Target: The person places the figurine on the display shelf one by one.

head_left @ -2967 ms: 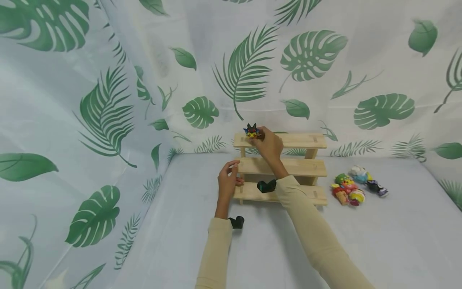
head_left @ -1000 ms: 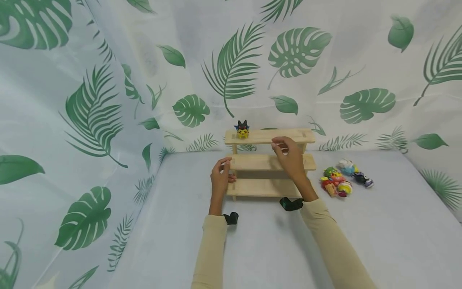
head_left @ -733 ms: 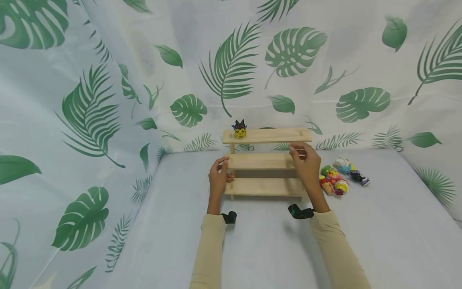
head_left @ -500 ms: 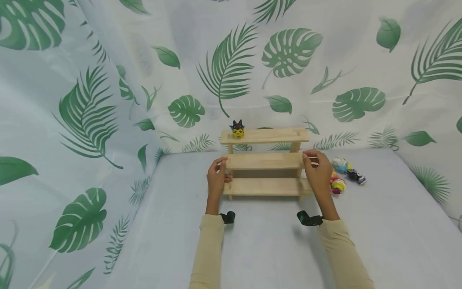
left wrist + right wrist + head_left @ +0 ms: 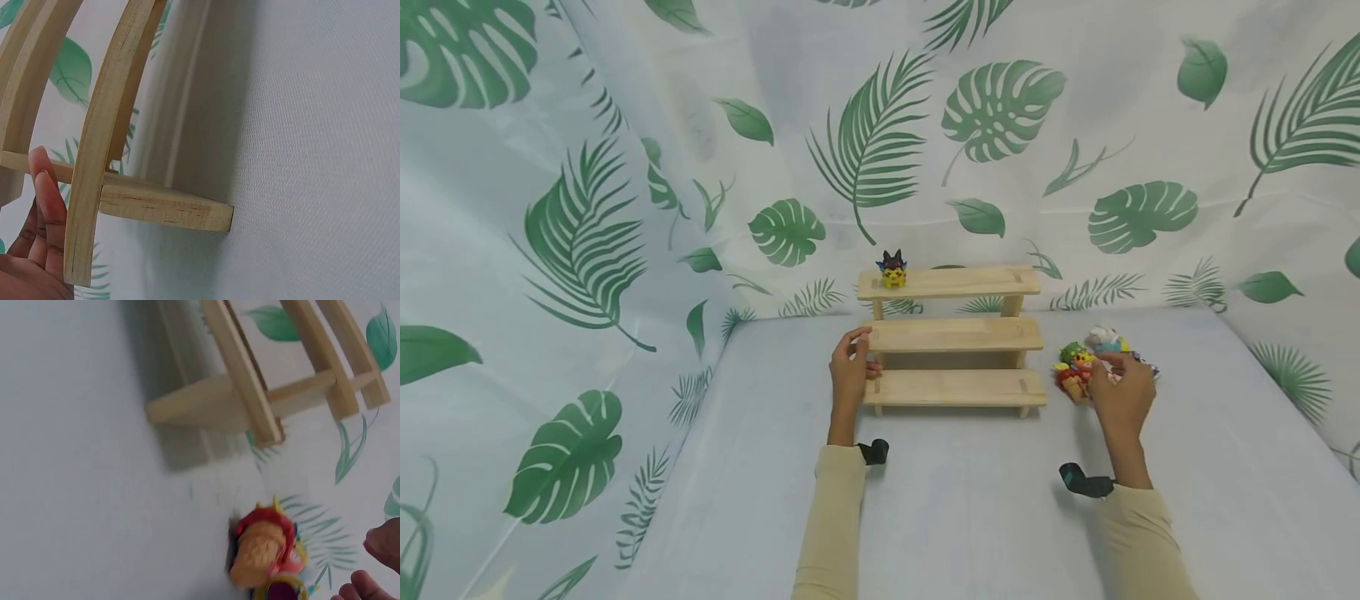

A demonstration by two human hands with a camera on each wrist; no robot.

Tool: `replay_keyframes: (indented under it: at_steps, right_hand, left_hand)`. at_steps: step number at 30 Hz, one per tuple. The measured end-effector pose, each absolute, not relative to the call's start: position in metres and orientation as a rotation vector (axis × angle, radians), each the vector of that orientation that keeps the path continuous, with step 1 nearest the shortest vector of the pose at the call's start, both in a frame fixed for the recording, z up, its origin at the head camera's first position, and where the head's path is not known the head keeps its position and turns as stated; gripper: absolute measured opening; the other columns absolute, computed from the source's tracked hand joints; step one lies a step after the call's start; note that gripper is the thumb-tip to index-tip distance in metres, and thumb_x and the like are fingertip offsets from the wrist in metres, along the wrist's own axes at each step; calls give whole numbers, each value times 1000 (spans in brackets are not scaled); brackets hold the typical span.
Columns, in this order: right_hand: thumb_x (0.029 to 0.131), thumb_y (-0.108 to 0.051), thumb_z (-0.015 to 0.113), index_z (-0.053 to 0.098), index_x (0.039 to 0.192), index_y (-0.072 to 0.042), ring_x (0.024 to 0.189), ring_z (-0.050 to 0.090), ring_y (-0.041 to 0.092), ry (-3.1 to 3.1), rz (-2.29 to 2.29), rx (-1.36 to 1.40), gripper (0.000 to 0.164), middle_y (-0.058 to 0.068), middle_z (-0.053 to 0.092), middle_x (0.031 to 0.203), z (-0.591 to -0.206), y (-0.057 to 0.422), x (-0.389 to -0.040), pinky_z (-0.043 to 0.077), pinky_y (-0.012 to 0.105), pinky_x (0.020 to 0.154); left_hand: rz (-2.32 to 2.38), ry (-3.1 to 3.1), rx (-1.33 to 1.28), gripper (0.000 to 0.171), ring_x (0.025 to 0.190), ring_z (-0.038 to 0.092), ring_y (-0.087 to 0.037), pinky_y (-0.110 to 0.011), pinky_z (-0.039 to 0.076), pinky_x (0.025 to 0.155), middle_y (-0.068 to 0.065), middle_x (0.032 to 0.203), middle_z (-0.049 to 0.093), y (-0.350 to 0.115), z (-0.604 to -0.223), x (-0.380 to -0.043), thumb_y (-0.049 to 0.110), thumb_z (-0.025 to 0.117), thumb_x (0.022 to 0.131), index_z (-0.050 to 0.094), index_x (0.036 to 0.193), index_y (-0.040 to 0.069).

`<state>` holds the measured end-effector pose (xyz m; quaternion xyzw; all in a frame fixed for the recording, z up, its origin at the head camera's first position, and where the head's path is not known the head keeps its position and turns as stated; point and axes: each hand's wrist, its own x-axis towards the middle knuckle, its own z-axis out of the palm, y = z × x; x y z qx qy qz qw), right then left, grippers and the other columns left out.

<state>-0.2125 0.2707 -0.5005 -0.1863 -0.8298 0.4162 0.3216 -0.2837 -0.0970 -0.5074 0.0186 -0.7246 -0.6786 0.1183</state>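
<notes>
At the left end of a three-tier wooden display shelf point(image 5: 955, 335), my left hand point(image 5: 850, 371) holds the middle tier's end, its fingers point(image 5: 53, 206) by the side support in the left wrist view. My right hand point(image 5: 1123, 392) is over a cluster of small toy figures on the right, thumb and fingers apart and nothing between them. In that cluster are a figure with a cone-like body point(image 5: 259, 550), a green-topped one point(image 5: 1072, 353) and a white and blue one point(image 5: 1105, 339); my hand hides some of the others. A black-eared yellow figure point(image 5: 892, 271) stands on the top tier's left end.
The shelf stands on a white cloth surface point(image 5: 955, 500) close to a leaf-print backdrop point(image 5: 865, 158). Another leaf-print sheet point(image 5: 572, 292) rises on the left. A black wrist camera point(image 5: 1086, 482) sticks out from the right wrist.
My right hand has let go of the black-eared yellow figure on the top tier, then moved right and down past the shelf to the figure cluster. My left hand has stayed at the shelf.
</notes>
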Motion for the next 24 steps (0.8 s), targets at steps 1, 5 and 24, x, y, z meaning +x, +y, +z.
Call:
replay_keyframes:
  at_steps: [1,5,24]
  right_hand:
    - [93,-9,59,65,110,11,104,55,44,-2195,1094,-523,27,32,60,109,-503,274,-210,38,55,93]
    - [96,-16,54,58,124,8,107,53,44,-2312,1072,-691,37,30,55,120,-514,288,-205,40,51,80]
    - [102,-42,38,33,151,-7,89,63,16,-2428,1557,-1043,61,25,40,150,-533,331,-207,42,9,54]
  left_hand:
    - [-1997,-2120,55,29,65,68,-45,-40,61,55,-22,99,67,-97,-504,-282,29,52,103,66,123,13]
    - [-2036,-2127,18,32,70,65,-55,-56,59,63,-29,101,65,-98,-486,-271,20,50,103,62,126,2]
    - [-1996,-2098,40,34,63,68,-44,-37,60,52,-24,96,67,-97,-512,-287,34,52,102,64,125,11]
